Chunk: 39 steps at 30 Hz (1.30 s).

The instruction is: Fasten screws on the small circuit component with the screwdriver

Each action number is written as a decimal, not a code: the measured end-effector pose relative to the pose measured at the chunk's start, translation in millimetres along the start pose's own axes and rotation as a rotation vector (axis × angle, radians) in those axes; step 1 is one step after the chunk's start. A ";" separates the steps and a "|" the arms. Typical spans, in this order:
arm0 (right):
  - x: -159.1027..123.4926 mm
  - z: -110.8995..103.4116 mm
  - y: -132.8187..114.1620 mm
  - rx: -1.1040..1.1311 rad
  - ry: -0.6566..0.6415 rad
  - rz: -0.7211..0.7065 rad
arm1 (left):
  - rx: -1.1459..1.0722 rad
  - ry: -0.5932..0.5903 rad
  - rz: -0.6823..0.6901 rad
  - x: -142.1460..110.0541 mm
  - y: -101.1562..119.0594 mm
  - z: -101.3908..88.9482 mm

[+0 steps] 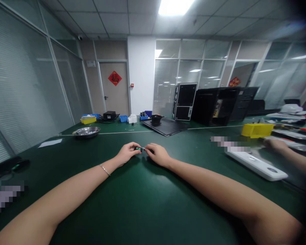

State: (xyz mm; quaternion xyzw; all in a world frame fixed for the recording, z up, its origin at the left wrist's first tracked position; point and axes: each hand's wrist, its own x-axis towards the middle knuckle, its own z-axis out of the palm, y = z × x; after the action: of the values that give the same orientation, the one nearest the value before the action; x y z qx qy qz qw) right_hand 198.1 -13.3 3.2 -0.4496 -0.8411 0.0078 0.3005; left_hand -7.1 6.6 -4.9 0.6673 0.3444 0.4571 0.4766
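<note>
- The small black component [138, 148] sits between the two hands, held just above the green work table [142, 207]. It is too small to make out in detail, but a bright metallic bit shows at its right end.
- The left hand [126, 153] comes in from the near left, its fingers curled and pinching the component's left end against the thumb.
- The right hand [156, 154] meets it from the near right, its fingertips pressed together on the right end. Exactly which fingers touch is hidden.
- Good handling here looks like this fingertip hold: both hands close together, forearms low over the table, so a piece this small seems steady and well controlled.
- A thin chain bracelet [105, 169] circles the left wrist, well back from the component.
- Ahead and to the left of the component lies a steel bowl [86, 132].
- Straight ahead of it, a black mat [165, 126] carries a black pot [156, 119].
- To its right, a co-worker's hand [275, 144] rests near a long white device [255, 165], just beyond which stands a yellow bin [257, 130].
</note>
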 end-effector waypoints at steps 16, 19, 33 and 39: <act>-0.8 0.2 1.3 0.004 -0.037 -0.034 | 0.091 -0.004 0.078 0.8 -2.4 -0.9; -1.0 -0.1 2.1 0.030 -0.036 -0.063 | 0.040 -0.022 0.064 1.0 -2.3 -0.8; -1.9 -2.2 -1.3 0.021 -0.040 -0.087 | 0.036 -0.052 0.056 1.0 -4.1 -0.5; -1.9 -1.7 -0.8 0.028 -0.052 -0.081 | 0.029 -0.048 0.048 0.6 -2.5 0.5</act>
State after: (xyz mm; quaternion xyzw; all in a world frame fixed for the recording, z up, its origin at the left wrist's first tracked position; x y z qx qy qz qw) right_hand 199.2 -15.6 3.9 -0.4105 -0.8661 0.0188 0.2847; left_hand -6.6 7.8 -7.2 0.6930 0.3235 0.4472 0.4639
